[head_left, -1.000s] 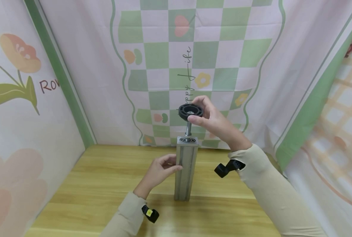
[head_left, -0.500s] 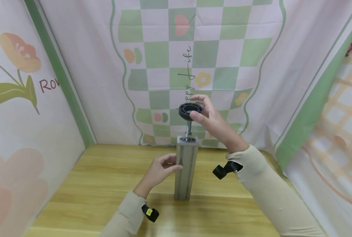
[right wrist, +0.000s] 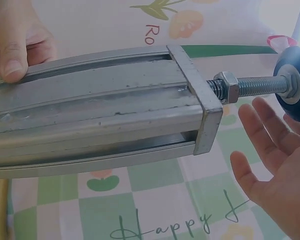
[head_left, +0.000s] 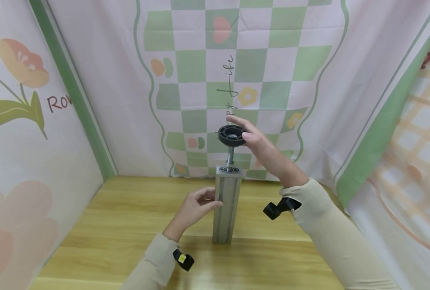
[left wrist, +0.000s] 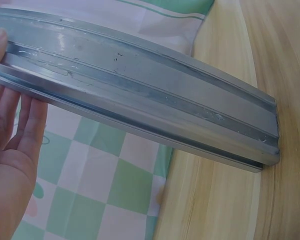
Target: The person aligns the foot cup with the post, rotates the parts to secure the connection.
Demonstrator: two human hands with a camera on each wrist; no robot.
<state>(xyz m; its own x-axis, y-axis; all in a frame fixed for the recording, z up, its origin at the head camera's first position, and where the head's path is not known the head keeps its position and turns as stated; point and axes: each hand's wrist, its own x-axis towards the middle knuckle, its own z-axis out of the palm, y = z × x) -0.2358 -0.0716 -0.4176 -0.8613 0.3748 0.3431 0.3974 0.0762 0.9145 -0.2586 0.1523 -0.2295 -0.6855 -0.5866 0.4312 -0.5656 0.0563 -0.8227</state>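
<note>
An aluminium profile (head_left: 227, 209) stands upright on the wooden table, with a metal end plate (head_left: 228, 172) on top. Out of that plate rises a threaded bolt (right wrist: 262, 86) carrying a nut (right wrist: 227, 87). A round black levelling foot (head_left: 232, 136) sits at the bolt's upper end, hollow side up. My left hand (head_left: 193, 209) holds the profile partway up, thumb on the near face and fingers at the side. Beside the foot's right edge is my right hand (head_left: 263, 147), its fingers extended and spread. Whether its thumb touches the rim, I cannot tell.
The wooden table (head_left: 128, 225) ends at a hanging cloth with green checks (head_left: 220, 68). Printed cloths (head_left: 15, 161) also hang at the left and right. Each sleeve bears a small black wrist camera (head_left: 282, 207).
My right hand's fingers have straightened and its thumb has slid from the front of the foot to its right edge. The left hand and the profile have stayed in place.
</note>
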